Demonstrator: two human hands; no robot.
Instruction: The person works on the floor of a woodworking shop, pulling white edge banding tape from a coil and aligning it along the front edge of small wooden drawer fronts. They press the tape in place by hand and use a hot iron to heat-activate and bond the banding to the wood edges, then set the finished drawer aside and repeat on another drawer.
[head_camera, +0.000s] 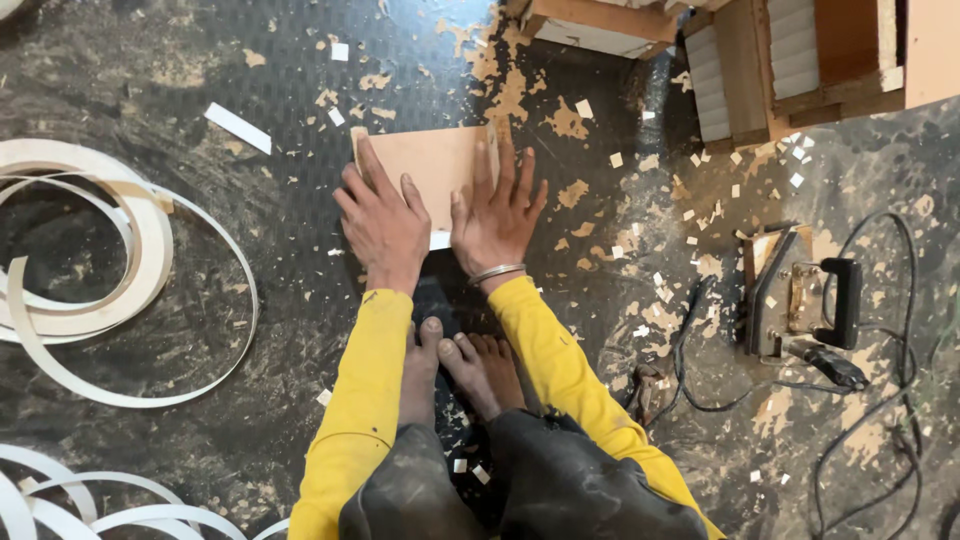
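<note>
A small tan wooden board (435, 165) lies flat on the dark floor in front of me. My left hand (382, 220) rests palm-down on its left part, fingers reaching to the board's left edge. My right hand (497, 212), with a metal bangle at the wrist, presses flat on the board's right part with fingers spread. A white strip edge (440, 240) peeks out under the board's near side between my hands. Both arms wear yellow sleeves. My bare feet (462, 368) sit just behind my wrists.
Coils of white edge-banding strip (95, 260) lie at the left and more at the bottom left (60, 500). An old electric iron (800, 300) with a black cord (880, 400) rests at the right. Wooden pieces (760, 60) stack at the top right. Wood chips litter the floor.
</note>
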